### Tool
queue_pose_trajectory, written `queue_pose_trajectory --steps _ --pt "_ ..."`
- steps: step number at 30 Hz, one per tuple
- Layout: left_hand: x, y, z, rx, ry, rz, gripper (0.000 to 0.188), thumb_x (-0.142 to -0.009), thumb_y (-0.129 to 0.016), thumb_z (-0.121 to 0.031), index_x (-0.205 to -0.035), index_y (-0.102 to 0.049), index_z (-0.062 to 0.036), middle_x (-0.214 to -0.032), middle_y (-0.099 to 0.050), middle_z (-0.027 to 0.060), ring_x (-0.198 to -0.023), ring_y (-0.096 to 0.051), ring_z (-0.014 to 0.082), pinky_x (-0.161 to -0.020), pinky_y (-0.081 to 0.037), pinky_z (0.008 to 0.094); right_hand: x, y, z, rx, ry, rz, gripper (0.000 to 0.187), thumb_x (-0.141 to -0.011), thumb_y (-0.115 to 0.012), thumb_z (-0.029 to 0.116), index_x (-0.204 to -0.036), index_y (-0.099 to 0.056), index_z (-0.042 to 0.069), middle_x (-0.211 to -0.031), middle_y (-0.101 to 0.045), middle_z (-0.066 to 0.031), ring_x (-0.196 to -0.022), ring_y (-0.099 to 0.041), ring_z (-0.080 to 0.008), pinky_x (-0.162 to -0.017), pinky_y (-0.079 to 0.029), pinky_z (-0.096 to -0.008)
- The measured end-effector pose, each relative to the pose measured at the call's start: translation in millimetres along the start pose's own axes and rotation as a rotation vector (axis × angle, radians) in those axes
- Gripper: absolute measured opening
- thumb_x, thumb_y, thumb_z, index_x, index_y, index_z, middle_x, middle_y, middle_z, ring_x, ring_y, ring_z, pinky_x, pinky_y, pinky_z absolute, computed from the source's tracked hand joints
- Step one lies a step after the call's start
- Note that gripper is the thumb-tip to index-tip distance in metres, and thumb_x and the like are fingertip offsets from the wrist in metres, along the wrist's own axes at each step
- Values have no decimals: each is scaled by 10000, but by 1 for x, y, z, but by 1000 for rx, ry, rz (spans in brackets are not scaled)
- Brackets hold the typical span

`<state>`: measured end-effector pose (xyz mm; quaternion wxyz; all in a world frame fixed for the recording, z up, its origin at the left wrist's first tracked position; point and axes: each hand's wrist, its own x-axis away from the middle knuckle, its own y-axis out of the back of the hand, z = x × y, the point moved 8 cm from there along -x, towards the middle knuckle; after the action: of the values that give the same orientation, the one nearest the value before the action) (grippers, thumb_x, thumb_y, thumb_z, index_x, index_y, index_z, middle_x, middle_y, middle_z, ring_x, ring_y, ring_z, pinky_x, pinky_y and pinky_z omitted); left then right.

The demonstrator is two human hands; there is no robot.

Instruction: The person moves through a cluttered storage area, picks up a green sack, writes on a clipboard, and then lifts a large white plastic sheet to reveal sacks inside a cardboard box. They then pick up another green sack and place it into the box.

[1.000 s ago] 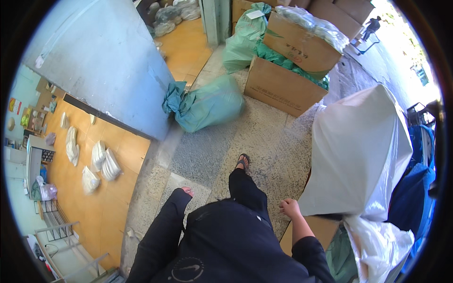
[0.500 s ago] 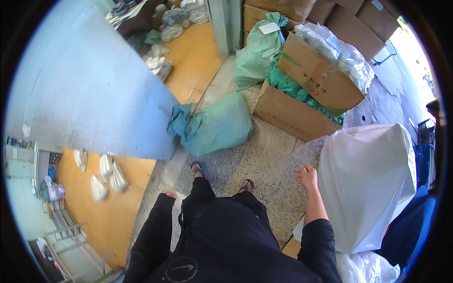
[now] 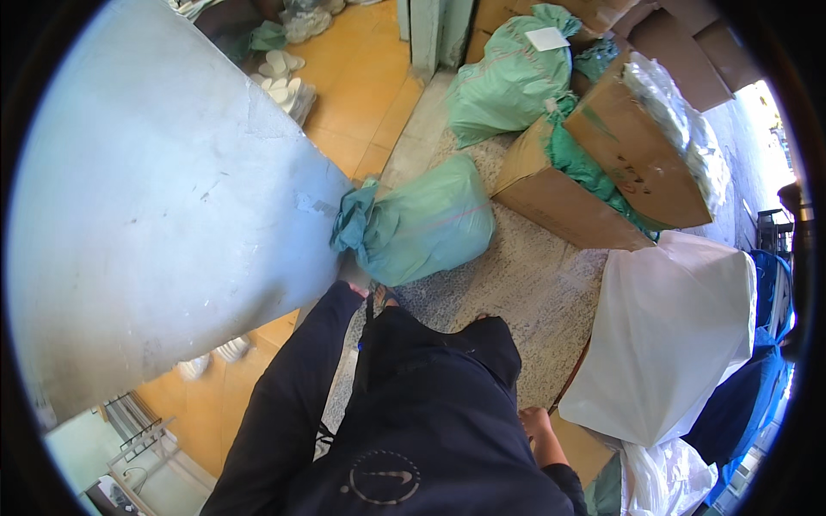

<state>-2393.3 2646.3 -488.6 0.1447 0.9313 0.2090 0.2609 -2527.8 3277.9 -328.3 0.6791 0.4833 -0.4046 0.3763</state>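
Stretched forward, my left hand (image 3: 354, 288) is just below the tied neck of a pale green woven sack (image 3: 439, 224). Only a sliver of that hand shows past the black sleeve, so its fingers and any contact with the sack are hidden. The sack lies on its side on the speckled floor, its gathered neck against the edge of a pale blue panel (image 3: 172, 198). Close to my right hip hangs my right hand (image 3: 535, 423), fingers loosely curled, with nothing visible in them. A large white plastic-covered bundle (image 3: 658, 335) stands to its right.
Another green sack (image 3: 508, 82) stands beyond, beside an open carton (image 3: 559, 193) of green material. A tilted carton (image 3: 641, 142) leans over it. At left, beyond the panel, pale stacked items (image 3: 232, 348) sit on an orange floor (image 3: 206, 413). A brown carton (image 3: 581, 447) is low right.
My left hand has reached forward toward the lying sack's neck. My right hand has dropped back beside my hip. The view has shifted, and the panel covers more of the left side.
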Motion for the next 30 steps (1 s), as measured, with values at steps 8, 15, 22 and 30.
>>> queue_pose_trajectory --steps 8,15,22,30 --pt "77 9 109 -111 797 -14 817 -784 -654 -519 -1311 -450 72 -1252 -534 280 -1209 -510 340 -1007 -392 382 -49 57 196 13 100 -77 181 -876 -507 90 -936 -633 -25 -741 -667 -104 -596 -655 -178 -531 -507 -276" --pt "11 -89 259 350 1065 -339 1105 -660 -750 -587 -1340 -248 124 -1306 -384 272 -1194 -396 290 -988 -346 358 -198 90 176 -150 -41 -315 173 -909 -471 68 -869 -619 -13 -718 -640 -76 -575 -608 -154 -527 -482 -292" --pt "-100 -52 358 64 755 -670 1120 -628 -800 -488 -1380 -242 125 -1408 -355 285 -1326 -355 323 -1060 -321 360 -160 78 -32 1063 287 165 305 -913 -514 285 -987 -631 13 -823 -669 -167 -706 -658 -262 -627 -524 -377" --pt "-98 -113 313 1073 813 -857 642 -785 -701 -439 -1183 -571 48 -1111 -633 103 -1002 -593 239 -872 -468 361 -165 90 -13 -51 -678 -85 306 -940 -512 263 -1089 -577 3 -828 -674 -160 -580 -627 -217 -512 -511 -313"
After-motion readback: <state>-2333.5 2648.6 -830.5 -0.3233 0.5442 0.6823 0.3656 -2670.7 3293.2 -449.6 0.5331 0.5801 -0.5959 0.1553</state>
